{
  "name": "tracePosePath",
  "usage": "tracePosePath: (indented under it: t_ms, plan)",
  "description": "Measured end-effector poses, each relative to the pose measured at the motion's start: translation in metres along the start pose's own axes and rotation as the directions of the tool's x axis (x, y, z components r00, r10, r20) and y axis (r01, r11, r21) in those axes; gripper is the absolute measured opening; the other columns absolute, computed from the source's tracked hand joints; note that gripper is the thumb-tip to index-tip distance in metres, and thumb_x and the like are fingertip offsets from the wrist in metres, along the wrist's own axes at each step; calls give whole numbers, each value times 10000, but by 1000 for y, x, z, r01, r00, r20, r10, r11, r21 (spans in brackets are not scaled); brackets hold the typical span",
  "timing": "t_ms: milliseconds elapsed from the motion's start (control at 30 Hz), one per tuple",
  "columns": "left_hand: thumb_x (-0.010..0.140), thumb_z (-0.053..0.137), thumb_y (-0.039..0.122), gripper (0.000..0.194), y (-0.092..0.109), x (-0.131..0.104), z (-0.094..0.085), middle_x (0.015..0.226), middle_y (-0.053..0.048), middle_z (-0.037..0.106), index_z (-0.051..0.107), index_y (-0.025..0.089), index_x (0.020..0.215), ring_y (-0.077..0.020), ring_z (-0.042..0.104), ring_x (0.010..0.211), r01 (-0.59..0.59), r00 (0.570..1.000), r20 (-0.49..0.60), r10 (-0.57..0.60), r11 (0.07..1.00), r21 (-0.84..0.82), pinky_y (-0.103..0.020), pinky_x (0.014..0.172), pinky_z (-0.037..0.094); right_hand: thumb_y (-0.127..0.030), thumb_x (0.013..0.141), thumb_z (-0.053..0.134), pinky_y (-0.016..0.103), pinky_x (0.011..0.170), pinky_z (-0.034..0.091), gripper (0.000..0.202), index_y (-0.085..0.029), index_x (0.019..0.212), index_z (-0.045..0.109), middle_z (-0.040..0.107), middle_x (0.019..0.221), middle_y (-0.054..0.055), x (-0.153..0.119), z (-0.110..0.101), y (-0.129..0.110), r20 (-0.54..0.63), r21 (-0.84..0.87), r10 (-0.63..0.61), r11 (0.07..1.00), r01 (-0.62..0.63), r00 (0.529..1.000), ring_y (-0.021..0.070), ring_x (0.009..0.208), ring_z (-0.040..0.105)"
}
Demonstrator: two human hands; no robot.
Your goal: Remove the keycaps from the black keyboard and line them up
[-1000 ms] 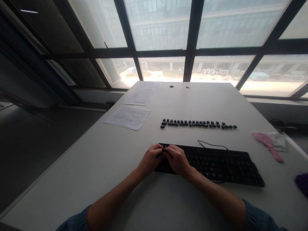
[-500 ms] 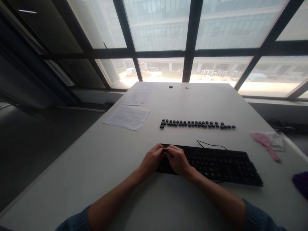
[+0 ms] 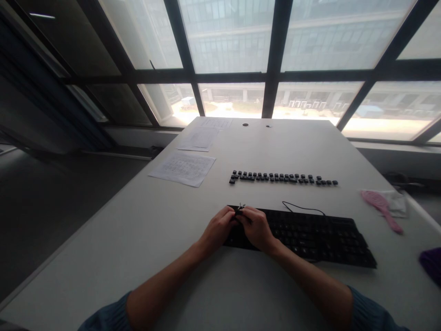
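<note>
Over the left end of the black keyboard, both of my hands meet with fingertips pinched together. My left hand is closed, its thumb and fingers on a small dark piece with thin shiny metal prongs, which looks like a wire keycap puller. My right hand is closed on the same piece from the other side. The prongs stick up past the fingertips. Whether a loose keycap is also between the fingers is hidden. Beyond the keyboard, several removed black keycaps lie in rows on the white table.
Written paper sheets lie at the left. A black cable loops behind the keyboard. To the right are a pink hairbrush, a white cloth or tissue and a purple item. Windows stand behind the table.
The small piece between my fingertips has turned or lifted slightly, so its metal prongs now show above the fingers. Both hands stay in nearly the same place.
</note>
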State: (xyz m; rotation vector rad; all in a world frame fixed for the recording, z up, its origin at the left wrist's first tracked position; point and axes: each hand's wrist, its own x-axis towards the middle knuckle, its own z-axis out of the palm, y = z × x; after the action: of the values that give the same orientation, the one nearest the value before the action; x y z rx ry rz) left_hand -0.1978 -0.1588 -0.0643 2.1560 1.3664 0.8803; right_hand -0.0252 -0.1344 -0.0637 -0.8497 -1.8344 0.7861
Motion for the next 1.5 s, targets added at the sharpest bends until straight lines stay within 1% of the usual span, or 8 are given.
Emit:
tracePosePath:
  t_ms: [300,433,733,967,1100,1200,1367,1500]
  plan:
    - [927,534,197,91,-6,-4,4,1008,-62,621,623,192,946,-189,589,963,-24,993,-120,19,999,-38,-316,879,489,-184,954,504,277,693,431,202,-193,771,589,587,777,25,1,1,-4,29,-2,3,1000,-3,1000,165,729,552]
    - [883,634,238,174,-7,-5,3,956,-32,651,602,209,1051,-173,619,884,17,986,-166,-31,996,-89,-304,841,512,-201,946,525,271,652,399,213,-194,736,556,557,735,9,1,1,-3,-32,-57,37,998,-39,999,154,680,520]
    - [937,503,160,203,-4,-1,0,1046,-64,623,637,205,1082,-176,597,972,-94,993,-77,90,994,-58,-313,878,505,-234,917,555,265,581,346,283,-199,652,462,498,632,-22,3,2,2,-141,-106,103,987,-118,985,136,585,454]
    - [884,564,148,138,3,1,-7,1114,-85,589,626,202,995,-217,568,1066,-44,992,-118,33,995,-87,-377,940,492,-240,927,538,273,586,361,239,-193,694,521,556,655,3,4,3,4,-159,-82,141,984,-155,977,156,612,503]
    - [887,598,215,75,-3,26,-23,1018,-61,620,616,202,959,-187,595,926,-20,975,-220,-4,994,-107,-314,771,513,-251,928,536,274,588,388,215,-189,722,547,590,672,17,6,3,4,-176,-19,166,985,-172,970,166,624,522]
    - [875,637,242,100,-21,62,-29,966,-45,654,635,207,969,-184,588,866,-26,966,-257,32,999,27,-320,755,490,-253,929,538,279,601,404,207,-187,733,556,602,678,19,5,2,5,-171,9,174,985,-175,970,169,623,528]
    - [842,696,221,109,-50,113,-16,972,-43,704,682,218,951,-225,564,963,-56,968,-221,120,960,275,-393,910,426,-251,931,540,281,604,405,223,-193,715,537,596,667,15,5,1,6,-176,5,199,980,-201,964,168,621,525]
    - [832,719,245,85,-62,127,-4,1009,-46,727,715,244,916,-252,552,1008,-47,975,-182,126,921,386,-416,917,371,-256,924,550,276,578,398,240,-196,693,527,588,650,10,5,1,6,-167,9,203,979,-205,965,164,600,512]
